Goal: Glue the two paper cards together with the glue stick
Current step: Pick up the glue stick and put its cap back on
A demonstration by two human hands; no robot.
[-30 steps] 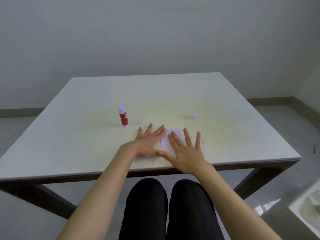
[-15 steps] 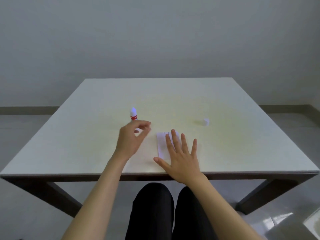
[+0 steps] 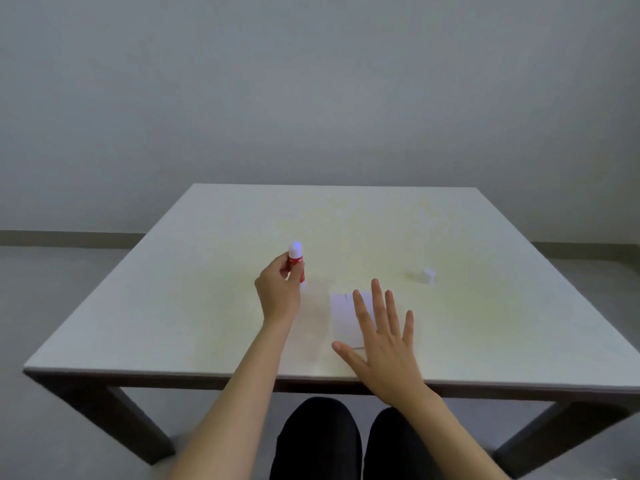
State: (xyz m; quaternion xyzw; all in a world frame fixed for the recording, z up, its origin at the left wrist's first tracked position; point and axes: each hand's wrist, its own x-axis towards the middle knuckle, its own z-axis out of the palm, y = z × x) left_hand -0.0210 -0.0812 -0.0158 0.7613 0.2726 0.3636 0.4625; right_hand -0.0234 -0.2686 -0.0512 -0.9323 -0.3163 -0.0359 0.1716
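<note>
A red glue stick (image 3: 296,259) with a white exposed tip stands upright left of centre on the table, and my left hand (image 3: 278,295) is closed around its body. White paper cards (image 3: 343,318) lie flat near the table's front edge; I cannot tell one card from the other. My right hand (image 3: 382,336) rests flat with fingers spread on the cards' right part, covering it. The glue stick's small white cap (image 3: 428,274) lies on the table to the right, apart from both hands.
The pale table (image 3: 207,306) has a dark front edge and dark legs. My knees in black trousers (image 3: 322,441) sit under the front edge. A grey wall stands behind the table.
My left hand left the cards, moved left and forward, and closed on the glue stick. My right hand stayed flat on the cards. The head camera tilted up.
</note>
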